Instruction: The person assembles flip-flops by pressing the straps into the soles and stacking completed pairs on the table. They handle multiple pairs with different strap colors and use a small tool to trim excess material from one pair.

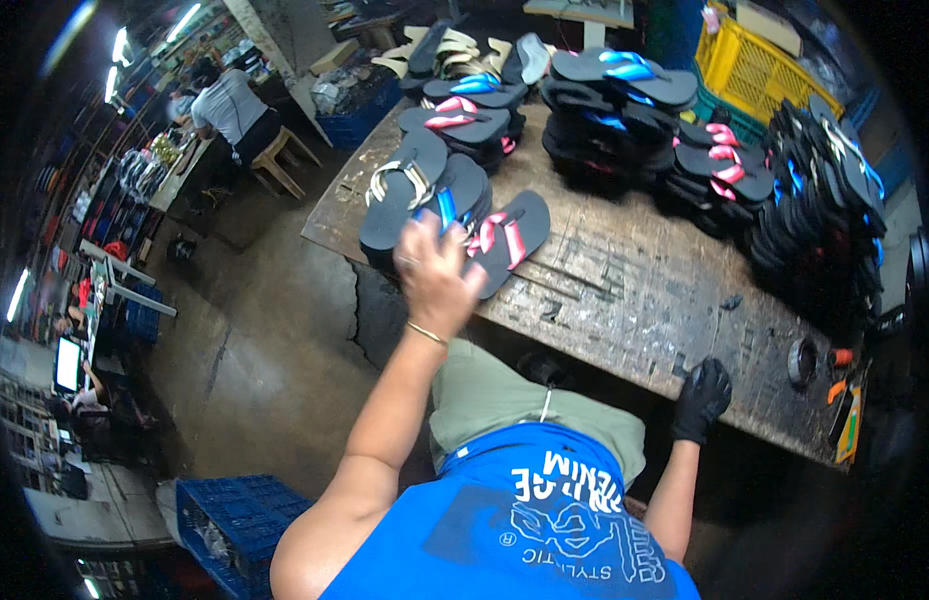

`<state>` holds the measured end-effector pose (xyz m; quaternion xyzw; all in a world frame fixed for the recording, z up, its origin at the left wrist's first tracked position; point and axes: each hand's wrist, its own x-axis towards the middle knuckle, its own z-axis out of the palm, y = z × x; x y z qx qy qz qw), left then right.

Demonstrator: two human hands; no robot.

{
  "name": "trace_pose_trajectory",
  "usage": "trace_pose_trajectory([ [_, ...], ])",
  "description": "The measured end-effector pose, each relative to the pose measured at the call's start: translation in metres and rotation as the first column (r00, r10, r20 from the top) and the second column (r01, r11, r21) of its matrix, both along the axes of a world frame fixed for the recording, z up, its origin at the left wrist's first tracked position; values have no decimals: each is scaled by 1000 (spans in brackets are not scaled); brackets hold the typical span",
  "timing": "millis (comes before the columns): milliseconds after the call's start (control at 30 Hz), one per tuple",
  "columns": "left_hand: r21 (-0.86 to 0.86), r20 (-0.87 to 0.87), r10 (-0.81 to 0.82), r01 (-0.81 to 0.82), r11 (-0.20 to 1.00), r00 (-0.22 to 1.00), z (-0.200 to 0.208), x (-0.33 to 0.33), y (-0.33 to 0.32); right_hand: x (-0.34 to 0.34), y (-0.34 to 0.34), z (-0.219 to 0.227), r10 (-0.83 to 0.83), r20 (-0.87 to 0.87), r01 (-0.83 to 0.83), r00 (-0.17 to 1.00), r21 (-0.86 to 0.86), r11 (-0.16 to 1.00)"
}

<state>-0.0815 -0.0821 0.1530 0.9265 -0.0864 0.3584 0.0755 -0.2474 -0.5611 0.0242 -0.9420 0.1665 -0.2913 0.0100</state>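
Observation:
My left hand (434,278), bare with a bangle at the wrist, reaches over the near left edge of the workbench with fingers spread and slightly blurred. Beneath and beside its fingertips lie a black flip-flop with pink straps (516,240), one with blue straps (454,195) and one with cream straps (399,195). Whether the fingertips touch them, I cannot tell. At the bench's front edge, to the right, rests my right hand (702,400) in a black glove. Its fingers are curled in, and nothing shows in them.
Stacks of black flip-flops (609,120) cover the back of the wooden workbench (644,290). A tape roll (802,362) and an orange-handled tool (837,390) lie at its right end. Behind stands a yellow crate (754,70); a blue crate (249,520) sits lower left. Another person (232,108) sits far left.

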Motion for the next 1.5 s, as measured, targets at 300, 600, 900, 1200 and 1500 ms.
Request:
trace_pose_trajectory([
  [300,-69,-275,160,-185,980,948,63,55,94,2,-1,2,6,21,-8,1000,84,996],
  [600,-144,-538,-53,-30,989,841,-16,-2,-50,3,-4,-1,-14,0,14,1000,57,998],
  [900,-40,-503,50,-81,996,863,-40,11,-38,16,17,-1,14,21,-16,1000,101,995],
  [1200,-367,-74,-335,287,885,939,-21,-41,-71,36,156,44,408,232,-355,883,899,256],
  [1500,-714,131,-566,473,516,814,-16,-70,-117,66,239,97,648,393,-547,652,836,44],
])
